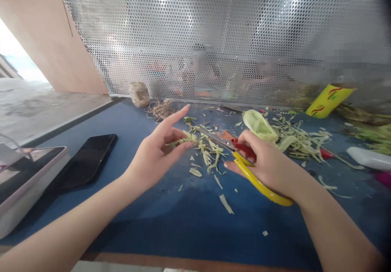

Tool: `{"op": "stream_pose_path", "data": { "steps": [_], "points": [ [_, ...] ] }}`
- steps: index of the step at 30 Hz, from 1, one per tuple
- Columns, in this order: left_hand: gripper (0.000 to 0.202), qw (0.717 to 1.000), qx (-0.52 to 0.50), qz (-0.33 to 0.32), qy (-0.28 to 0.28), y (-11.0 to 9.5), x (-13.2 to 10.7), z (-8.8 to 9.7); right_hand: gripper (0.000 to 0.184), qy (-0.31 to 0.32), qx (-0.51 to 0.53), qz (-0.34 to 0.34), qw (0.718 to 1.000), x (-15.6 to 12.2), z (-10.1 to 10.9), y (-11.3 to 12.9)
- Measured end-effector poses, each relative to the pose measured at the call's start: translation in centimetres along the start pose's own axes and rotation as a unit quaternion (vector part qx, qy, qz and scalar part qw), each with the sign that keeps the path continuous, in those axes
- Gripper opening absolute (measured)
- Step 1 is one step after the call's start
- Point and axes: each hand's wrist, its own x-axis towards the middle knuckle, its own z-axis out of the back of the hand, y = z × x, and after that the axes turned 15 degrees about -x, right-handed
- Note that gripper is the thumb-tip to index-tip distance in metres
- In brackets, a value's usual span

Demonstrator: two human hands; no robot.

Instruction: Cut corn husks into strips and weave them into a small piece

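Observation:
In the head view, my left hand [157, 151] pinches a small pale-green twisted piece of plant [190, 136] between thumb and fingers, with the index finger raised. My right hand [264, 164] is closed around a pair of scissors [259, 184] with yellow and red handles. The blades point left, close to the plant piece; whether they touch it I cannot tell. Below them lie small knotted plant pieces [209, 153] and cut scraps [226, 204]. A hollow pale-green husk [259, 125] rests just beyond my right hand.
A heap of green strips [301, 139] lies at the right, near a yellow tube [330, 100] and a white bottle-like object [369, 158]. Brown twine [160, 109] trails at the back. At the left are a black phone [88, 162] and a tray [36, 182]. A perforated metal screen [183, 27] stands behind.

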Motion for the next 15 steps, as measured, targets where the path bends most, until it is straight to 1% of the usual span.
{"op": "stream_pose_path", "data": {
  "steps": [2,4,6,8,11,15],
  "points": [
    [0.051,0.994,0.094,-0.058,0.006,0.22,-0.11,0.24,0.035,-0.003,-0.015,0.006,1.0,0.04,0.08,-0.39],
    [0.042,0.976,0.186,-0.112,-0.001,0.42,-0.13,0.44,0.036,-0.004,-0.035,0.003,0.999,0.06,0.23,-0.67],
    [0.039,0.957,0.251,-0.148,-0.011,0.55,-0.07,0.6,0.036,-0.004,-0.059,-0.003,0.998,0.09,0.3,-0.87],
    [0.037,0.945,0.282,-0.163,-0.016,0.64,0.04,0.7,0.037,-0.006,-0.074,-0.007,0.997,0.14,0.28,-0.97],
    [0.036,0.935,0.314,-0.162,-0.019,0.76,0.19,0.76,0.037,-0.006,-0.076,-0.006,0.997,0.19,0.22,-0.99],
    [0.034,0.926,0.336,-0.174,-0.013,1.0,0.26,0.8,0.038,-0.01,-0.083,0.002,0.996,0.22,0.23,-0.99]
  ]
}}
